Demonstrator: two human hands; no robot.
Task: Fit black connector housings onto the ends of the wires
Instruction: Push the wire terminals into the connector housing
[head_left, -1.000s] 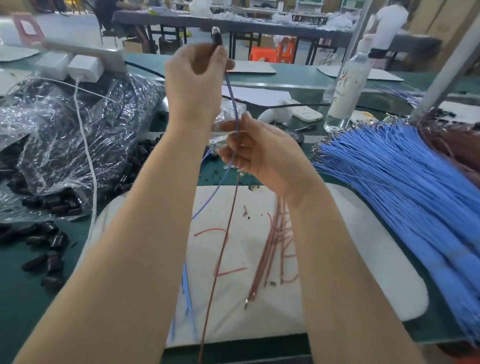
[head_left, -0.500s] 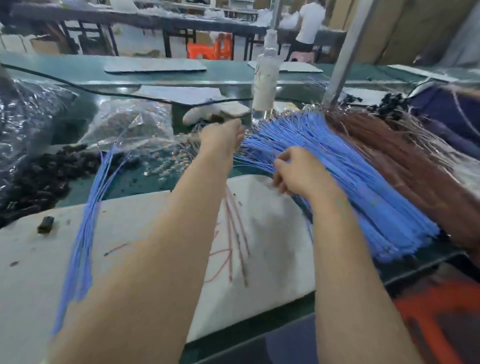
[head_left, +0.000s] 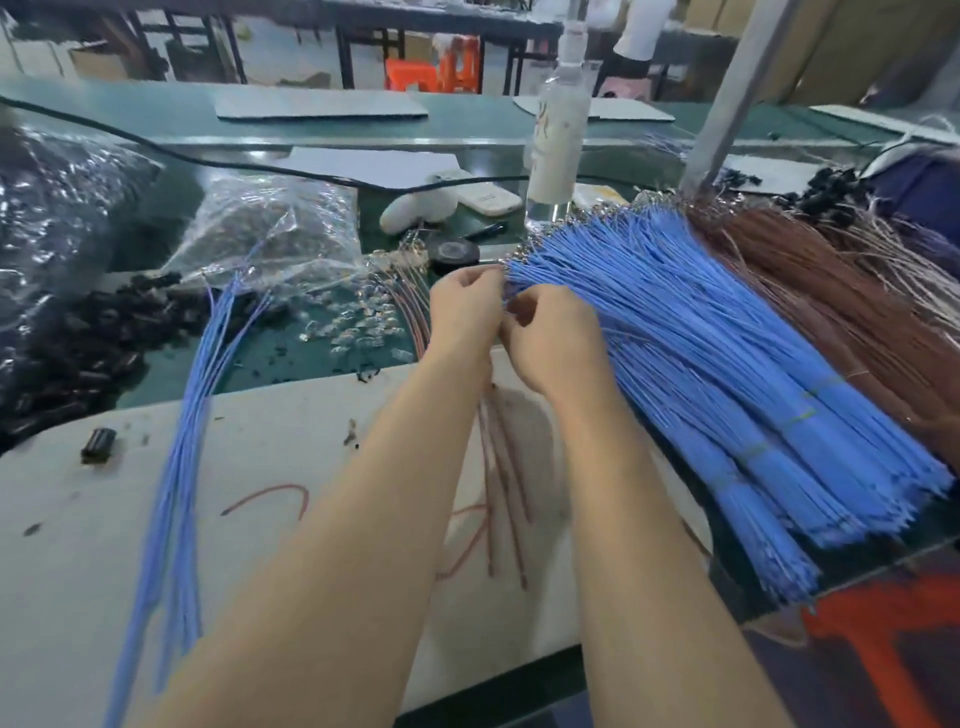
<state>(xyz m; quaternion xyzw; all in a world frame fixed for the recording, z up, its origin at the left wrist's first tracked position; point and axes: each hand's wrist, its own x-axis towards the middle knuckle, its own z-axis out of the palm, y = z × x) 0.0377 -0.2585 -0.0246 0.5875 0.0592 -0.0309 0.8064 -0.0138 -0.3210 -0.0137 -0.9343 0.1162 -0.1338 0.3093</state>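
A big fan of blue wires (head_left: 717, 364) lies on the right of the bench, terminal ends pointing toward the middle. My left hand (head_left: 465, 306) and my right hand (head_left: 550, 338) meet at the near tip of that fan, fingers curled and pinching at the wire ends. A smaller bunch of blue wires (head_left: 182, 467) lies on the left across the white mat (head_left: 260, 467). Several brown wires (head_left: 501, 467) lie on the mat under my forearms. Black connector housings (head_left: 88, 353) are heaped at the left; one lone housing (head_left: 98, 444) sits on the mat.
A bundle of brown wires (head_left: 831, 291) lies right of the blue fan. Clear plastic bags (head_left: 270, 234) sit at the back left, with small clear parts (head_left: 358, 322) scattered on the green bench. A white bottle (head_left: 558, 135) and a metal post (head_left: 727, 98) stand behind the wires.
A second ago both hands were raised, holding a blue and a brown wire with a black housing on top. That is gone from my hands; they now meet at the blue fan's tip.
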